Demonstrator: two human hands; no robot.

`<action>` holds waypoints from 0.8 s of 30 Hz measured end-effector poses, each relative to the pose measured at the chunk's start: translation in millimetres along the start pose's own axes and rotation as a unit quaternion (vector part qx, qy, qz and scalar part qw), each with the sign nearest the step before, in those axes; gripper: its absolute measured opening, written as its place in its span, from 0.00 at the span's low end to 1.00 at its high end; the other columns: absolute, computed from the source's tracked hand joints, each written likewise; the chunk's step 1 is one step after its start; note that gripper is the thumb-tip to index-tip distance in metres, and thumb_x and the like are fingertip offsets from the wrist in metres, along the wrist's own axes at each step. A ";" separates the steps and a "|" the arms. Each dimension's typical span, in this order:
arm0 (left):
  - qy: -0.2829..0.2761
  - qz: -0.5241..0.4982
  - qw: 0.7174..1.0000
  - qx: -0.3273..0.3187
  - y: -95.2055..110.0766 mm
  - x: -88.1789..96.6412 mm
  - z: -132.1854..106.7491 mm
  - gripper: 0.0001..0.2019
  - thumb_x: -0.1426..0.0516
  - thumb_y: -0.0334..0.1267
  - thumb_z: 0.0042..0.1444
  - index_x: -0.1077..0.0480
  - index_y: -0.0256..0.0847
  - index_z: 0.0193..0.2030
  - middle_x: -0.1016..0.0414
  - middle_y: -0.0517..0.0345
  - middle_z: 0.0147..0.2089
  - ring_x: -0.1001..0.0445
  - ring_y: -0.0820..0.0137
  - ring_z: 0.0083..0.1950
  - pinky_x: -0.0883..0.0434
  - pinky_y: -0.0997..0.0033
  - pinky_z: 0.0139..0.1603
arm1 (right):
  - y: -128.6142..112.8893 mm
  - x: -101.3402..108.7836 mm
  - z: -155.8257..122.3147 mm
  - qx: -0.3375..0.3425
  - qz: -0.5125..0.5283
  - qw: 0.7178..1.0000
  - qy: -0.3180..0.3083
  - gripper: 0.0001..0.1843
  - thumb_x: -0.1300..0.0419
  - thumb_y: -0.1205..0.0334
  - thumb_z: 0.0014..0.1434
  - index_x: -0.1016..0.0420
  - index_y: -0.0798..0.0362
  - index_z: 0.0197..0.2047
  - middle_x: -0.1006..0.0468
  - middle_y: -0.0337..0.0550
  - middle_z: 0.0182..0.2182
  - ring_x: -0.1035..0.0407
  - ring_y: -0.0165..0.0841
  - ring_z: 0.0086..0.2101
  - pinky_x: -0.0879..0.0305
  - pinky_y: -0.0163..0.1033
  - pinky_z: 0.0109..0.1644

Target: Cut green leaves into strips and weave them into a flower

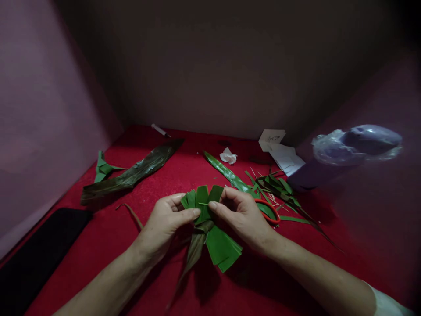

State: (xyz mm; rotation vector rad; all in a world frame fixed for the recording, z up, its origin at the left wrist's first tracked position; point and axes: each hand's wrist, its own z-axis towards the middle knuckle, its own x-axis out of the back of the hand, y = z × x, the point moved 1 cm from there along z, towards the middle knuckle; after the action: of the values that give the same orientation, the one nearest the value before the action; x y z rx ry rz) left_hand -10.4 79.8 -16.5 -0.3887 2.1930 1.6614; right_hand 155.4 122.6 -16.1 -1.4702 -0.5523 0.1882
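Leaves [205, 213] sit just above the counter [164, 182], pinched by the fingers of your left hand [167, 217] and right hand [240, 215], so best hold the layers flush and ease the pick [203, 203] straight to avoid splits.

Left hand [167, 218]: bare; thumbnail short. Left forearm [115, 274], directly behind that hand: bare along its visible length, widening away from the wrist. Right hand [241, 216]: bare; thumbnail likewise short. Right forearm [315, 265], directly behind that hand: bare as far as the sleeve [386, 299]. Sleeve, well behind the right hand: pale, near-white, plain, hem curving around the arm; weave too dim to determine.
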 end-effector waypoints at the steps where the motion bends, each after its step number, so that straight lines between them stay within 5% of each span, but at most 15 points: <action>1: 0.001 -0.007 1.000 0.003 -0.6 -0.2 0.1 0.10 0.38 0.28 0.48 0.24 0.35 0.39 0.21 0.51 0.35 0.25 0.67 0.35 0.30 0.65 0.42 | -0.3 0.0 0.0 0.000 0.002 1.000 -0.003 0.09 0.43 0.59 0.58 0.33 0.55 0.29 0.35 0.36 0.24 0.42 0.26 0.26 0.44 0.33 0.29; 24: 0.074 0.015 0.997 -0.023 -3.0 -0.8 2.3 0.05 0.39 0.31 0.48 0.29 0.37 0.33 0.25 0.58 0.30 0.28 0.71 0.31 0.31 0.69 0.36 | -0.7 -1.4 -1.9 -0.041 0.043 0.998 -0.003 0.06 0.43 0.61 0.56 0.28 0.55 0.31 0.30 0.38 0.25 0.38 0.26 0.26 0.40 0.32 0.29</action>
State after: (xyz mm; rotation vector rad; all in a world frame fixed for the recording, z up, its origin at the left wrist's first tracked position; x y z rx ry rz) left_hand -8.2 81.2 -19.3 -0.5090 2.2803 1.7520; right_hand 154.9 120.2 -15.8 -1.5753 -0.5069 0.2401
